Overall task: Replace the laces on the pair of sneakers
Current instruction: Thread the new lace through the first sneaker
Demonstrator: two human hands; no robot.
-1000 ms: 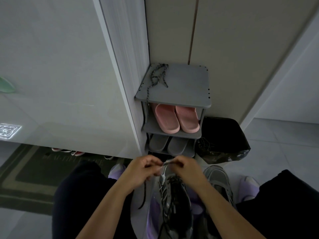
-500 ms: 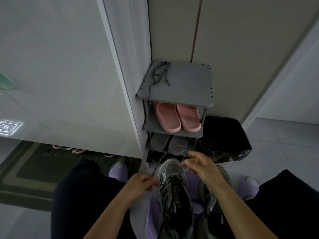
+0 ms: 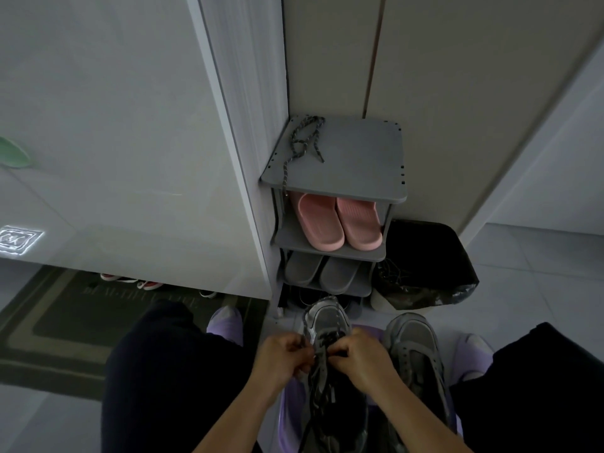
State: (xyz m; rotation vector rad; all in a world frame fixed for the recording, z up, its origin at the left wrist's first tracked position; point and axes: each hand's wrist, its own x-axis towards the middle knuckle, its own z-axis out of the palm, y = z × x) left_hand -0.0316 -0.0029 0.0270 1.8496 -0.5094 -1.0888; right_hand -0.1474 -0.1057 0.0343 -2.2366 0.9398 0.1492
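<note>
Head view shows the left hand (image 3: pixel 283 358) and the right hand (image 3: pixel 361 358) meeting over the toe end of a grey mesh sneaker (image 3: pixel 327 322). It lies lengthwise between the person's knees, toe pointing away, probably so that the eyelet rows face up within easy reach. The fingers of both hands are curled tight and seem to pinch the dark lace (image 3: pixel 327 342) at the lowest eyelets, one hand to each side, which suggests threading or drawing it through evenly. The second grey mesh sneaker (image 3: pixel 412 344) waits just beside the first on the right, untouched. Both rest on a lavender plastic stool or basin (image 3: pixel 291 397); which it is cannot be told. A speckled grey cord lace (image 3: pixel 304 142) lies on top of the grey three-tier shoe rack (image 3: pixel 362 158), one end hanging over the edge, likely set aside. Counted: two sneakers, two laces, two pink slippers (image 3: pixel 340 220), two grey slippers (image 3: pixel 322 269), one black bag (image 3: pixel 425 256).
</note>
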